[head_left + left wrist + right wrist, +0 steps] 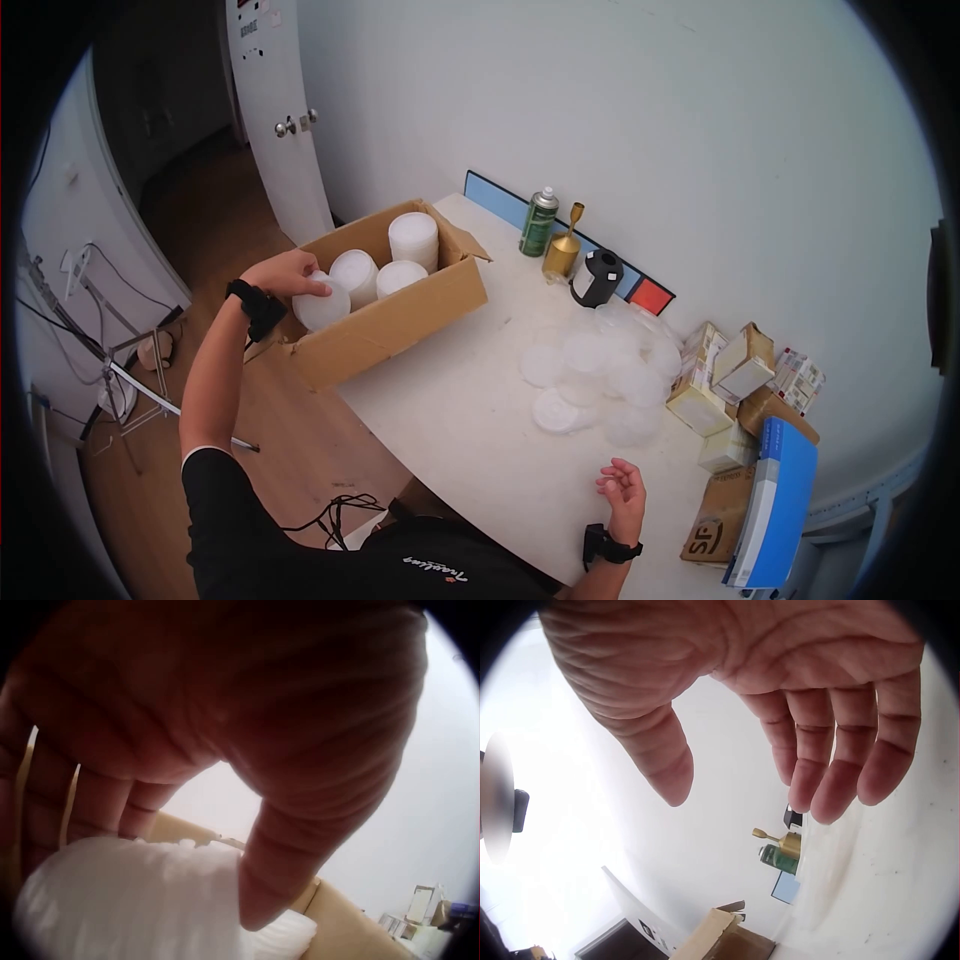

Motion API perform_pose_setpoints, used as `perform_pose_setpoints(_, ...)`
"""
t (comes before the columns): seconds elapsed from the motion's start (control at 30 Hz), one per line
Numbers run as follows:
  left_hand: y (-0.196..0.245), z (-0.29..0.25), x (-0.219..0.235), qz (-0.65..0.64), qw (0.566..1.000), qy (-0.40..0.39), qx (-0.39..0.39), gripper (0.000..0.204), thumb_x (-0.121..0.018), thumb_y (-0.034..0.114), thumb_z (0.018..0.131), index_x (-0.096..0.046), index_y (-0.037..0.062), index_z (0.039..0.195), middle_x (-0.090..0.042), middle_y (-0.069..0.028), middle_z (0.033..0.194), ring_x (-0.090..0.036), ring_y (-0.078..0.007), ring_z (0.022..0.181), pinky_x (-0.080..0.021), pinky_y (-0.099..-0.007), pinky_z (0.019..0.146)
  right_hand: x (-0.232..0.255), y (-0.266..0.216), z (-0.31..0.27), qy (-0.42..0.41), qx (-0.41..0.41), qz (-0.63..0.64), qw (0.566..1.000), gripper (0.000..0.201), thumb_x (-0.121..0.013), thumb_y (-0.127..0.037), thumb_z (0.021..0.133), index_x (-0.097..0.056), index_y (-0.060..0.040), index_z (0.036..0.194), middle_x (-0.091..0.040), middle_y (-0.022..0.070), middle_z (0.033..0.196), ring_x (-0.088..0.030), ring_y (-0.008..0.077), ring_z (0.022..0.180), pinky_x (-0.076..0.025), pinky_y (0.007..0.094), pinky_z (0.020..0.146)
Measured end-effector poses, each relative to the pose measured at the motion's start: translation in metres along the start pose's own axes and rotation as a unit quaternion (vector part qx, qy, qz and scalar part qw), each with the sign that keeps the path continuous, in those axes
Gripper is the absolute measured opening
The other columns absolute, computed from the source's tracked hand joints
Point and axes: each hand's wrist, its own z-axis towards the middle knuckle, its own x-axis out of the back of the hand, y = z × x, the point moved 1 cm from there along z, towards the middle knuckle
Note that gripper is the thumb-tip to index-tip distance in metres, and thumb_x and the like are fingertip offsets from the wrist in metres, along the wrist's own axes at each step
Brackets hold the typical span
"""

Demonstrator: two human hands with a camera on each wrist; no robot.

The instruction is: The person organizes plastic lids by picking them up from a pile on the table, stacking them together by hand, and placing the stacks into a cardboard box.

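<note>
My left hand (283, 274) reaches into the cardboard box (400, 335) and grips a stack of white plastic lids (322, 304) at its near left end. In the left wrist view the thumb lies on one side of the white, ridged stack (142, 900) and the fingers are on the far side, their tips hidden. Several similar white stacks (413, 240) stand upright in the box. My right hand (625, 495) is over the front of the table, fingers loosely bent, holding nothing. Beyond it, loose translucent round lids (610, 360) lie heaped.
Along the wall stand a green spray can (540, 222), a gold-coloured bottle-like object (562, 250) and a black holder (598, 278). Small cartons (745, 365) and a blue folder (780, 500) crowd the right side. The box overhangs the table's left edge.
</note>
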Motion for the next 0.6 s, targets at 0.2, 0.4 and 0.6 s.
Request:
perform_pose_setpoints(0.2,-0.003,0.018,-0.009,0.101,0.986,-0.135,0.01,0.059,-0.078,0.046,0.082,-0.068,-0.0016,0.116,-0.072,-0.0165,0.105,-0.069,-0.0307,0.098,-0.053,-0.0392,0.085,0.0,0.003,0.001,0.004,0.004,-0.03,1.0,0.05,-0.074,-0.023,0.091,-0.056,0.0,0.13,-0.065,0.0079,0.111,-0.063,0.0155,0.093,-0.051,0.0287,0.082)
perform_pose_setpoints(0.4,-0.008,0.042,-0.01,0.167,0.969,-0.182,-0.022,0.06,-0.077,0.044,0.081,-0.068,-0.0015,0.12,-0.073,-0.017,0.109,-0.069,-0.031,0.099,-0.054,-0.0403,0.086,0.002,0.003,0.001,0.004,-0.011,-0.023,1.0,0.046,-0.072,-0.011,0.091,-0.055,0.002,0.131,-0.066,0.009,0.111,-0.063,0.0138,0.095,-0.051,0.0272,0.088)
perform_pose_setpoints(0.6,-0.022,0.052,0.013,0.204,0.963,-0.174,0.037,0.058,-0.076,0.042,0.081,-0.07,-0.0018,0.117,-0.074,-0.0179,0.108,-0.07,-0.0321,0.098,-0.054,-0.0399,0.087,0.003,-0.001,0.0,0.016,-0.011,-0.028,0.999,0.043,-0.07,-0.006,0.092,-0.055,0.0017,0.131,-0.066,0.0083,0.112,-0.062,0.0129,0.096,-0.05,0.0267,0.089)
